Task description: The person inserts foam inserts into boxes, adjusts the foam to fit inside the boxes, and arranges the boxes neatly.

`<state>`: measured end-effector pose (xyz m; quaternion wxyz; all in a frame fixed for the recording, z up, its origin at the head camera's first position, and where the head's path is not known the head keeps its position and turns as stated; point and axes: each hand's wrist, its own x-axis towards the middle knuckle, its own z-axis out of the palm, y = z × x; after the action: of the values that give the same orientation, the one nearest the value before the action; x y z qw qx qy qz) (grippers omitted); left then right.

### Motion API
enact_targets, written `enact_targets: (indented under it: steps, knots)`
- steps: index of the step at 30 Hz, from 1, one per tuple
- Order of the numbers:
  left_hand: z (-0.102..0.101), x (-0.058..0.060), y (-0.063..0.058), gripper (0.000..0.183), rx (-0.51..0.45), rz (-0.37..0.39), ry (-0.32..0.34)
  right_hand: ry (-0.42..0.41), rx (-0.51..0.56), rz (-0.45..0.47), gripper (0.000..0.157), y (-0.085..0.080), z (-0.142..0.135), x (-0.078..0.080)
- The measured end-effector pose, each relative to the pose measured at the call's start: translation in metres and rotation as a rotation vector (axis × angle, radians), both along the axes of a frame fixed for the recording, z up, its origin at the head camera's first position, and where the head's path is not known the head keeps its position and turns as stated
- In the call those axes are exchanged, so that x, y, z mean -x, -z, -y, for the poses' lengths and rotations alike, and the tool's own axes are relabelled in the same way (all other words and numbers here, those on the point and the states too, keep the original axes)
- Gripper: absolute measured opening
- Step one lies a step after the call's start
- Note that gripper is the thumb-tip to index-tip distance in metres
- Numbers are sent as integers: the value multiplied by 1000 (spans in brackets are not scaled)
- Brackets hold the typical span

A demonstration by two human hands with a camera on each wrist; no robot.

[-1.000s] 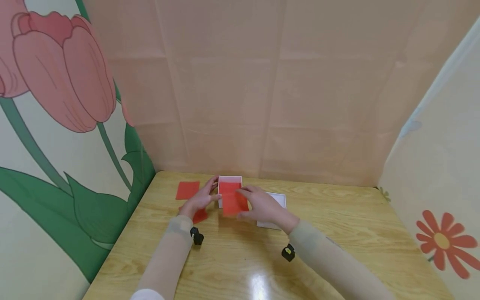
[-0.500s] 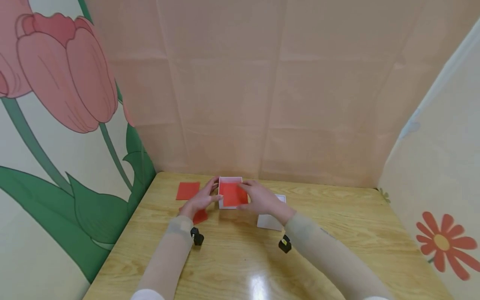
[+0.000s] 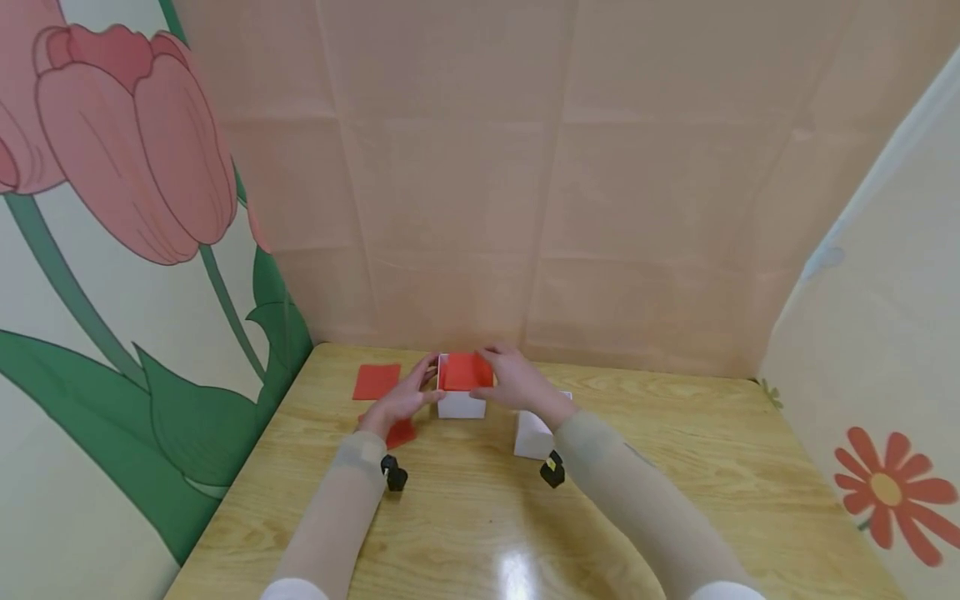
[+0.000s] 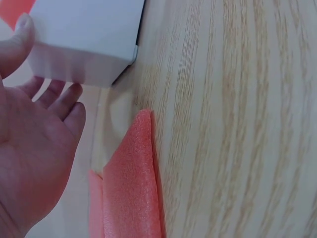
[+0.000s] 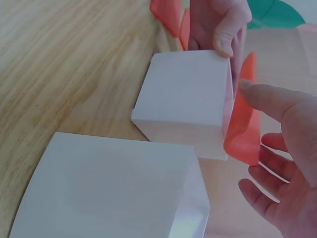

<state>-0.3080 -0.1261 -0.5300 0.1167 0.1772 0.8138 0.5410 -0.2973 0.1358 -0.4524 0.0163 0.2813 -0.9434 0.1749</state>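
A white open-topped box [image 3: 461, 405] stands near the far edge of the table. My left hand [image 3: 405, 398] holds its left side, thumb at the near rim and fingers along the side wall, as the left wrist view of the box [image 4: 89, 29] also shows. Over the opening, my right hand [image 3: 521, 383] pinches a red foam sheet [image 3: 467, 372] by its right edge. The right wrist view shows that foam sheet [image 5: 246, 116] slightly bent at the box's mouth, thumb on its near face and fingers behind. Inside the box is hidden by the sheet.
Two more red foam sheets lie left: a flat sheet [image 3: 377, 382] farther back and a sheet [image 3: 401, 432] partly under the left wrist. A second white box [image 3: 532, 437] sits right, close under the right forearm. A cloth backdrop [image 3: 450, 208] rises behind the table.
My right hand has moved forward with the red foam sheet, from over the box's near side to its far part, uncovering the front wall. The left hand has stayed on the box.
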Motion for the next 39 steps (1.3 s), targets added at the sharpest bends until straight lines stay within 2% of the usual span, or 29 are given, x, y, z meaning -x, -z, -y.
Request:
enact_targets:
  steps: [8, 20, 33, 39]
  knots:
    - [0, -2, -2, 89, -11, 3, 5, -14, -1, -1, 83, 0, 5, 12]
    - [-1, -1, -2, 89, -20, -12, 26, -19, -20, 50, 80, -1, 14, 18]
    - [-1, -1, -2, 88, -22, -22, 26, -12, -2, 58, 80, -1, 15, 18]
    - [1, -4, -2, 91, -10, -1, 21, -2, 0, 88, 83, 1, 17, 18]
